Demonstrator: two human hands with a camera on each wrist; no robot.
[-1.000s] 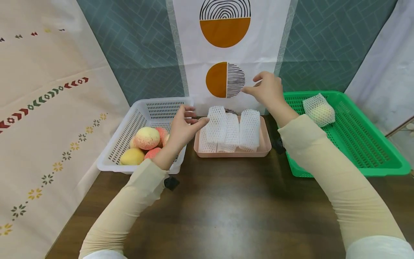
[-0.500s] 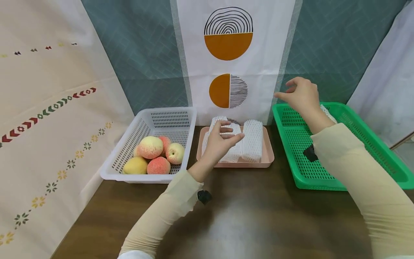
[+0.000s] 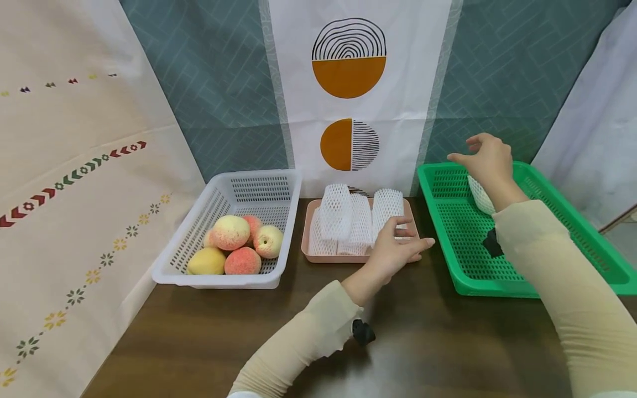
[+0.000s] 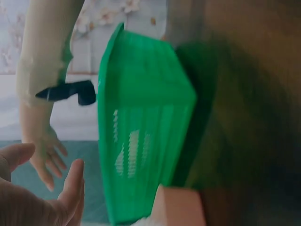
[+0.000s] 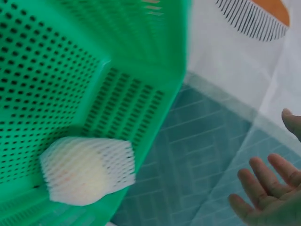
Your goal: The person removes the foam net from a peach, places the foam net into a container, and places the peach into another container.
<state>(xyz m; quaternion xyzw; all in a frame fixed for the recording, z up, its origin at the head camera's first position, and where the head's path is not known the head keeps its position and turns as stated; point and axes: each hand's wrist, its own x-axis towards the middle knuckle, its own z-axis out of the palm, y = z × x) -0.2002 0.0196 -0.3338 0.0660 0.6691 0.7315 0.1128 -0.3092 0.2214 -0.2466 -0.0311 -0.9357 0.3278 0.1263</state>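
My left hand (image 3: pixel 390 251) hovers over the front right corner of the pink tray (image 3: pixel 323 258), fingers loosely bent, holding nothing. Several white foam net sleeves (image 3: pixel 335 213) lie in that tray. Above the green basket (image 3: pixel 448 249) is my right hand (image 3: pixel 490 166), also holding nothing. In the right wrist view its fingers are spread, apart from the basket. A pale round fruit in a foam net (image 5: pixel 84 169) lies inside the basket against its wall; in the head view my right hand and forearm partly hide it.
A white basket (image 3: pixel 171 271) at the left holds several peaches (image 3: pixel 230 232) and a yellow fruit (image 3: pixel 206 261). All the containers stand on a dark wooden table (image 3: pixel 224 326). A patterned cloth (image 3: pixel 239 99) hangs behind them.
My left hand has moved right, from beside the white basket across the pink tray to its right front. My right hand has moved right, over the green basket. Both stay without any object.
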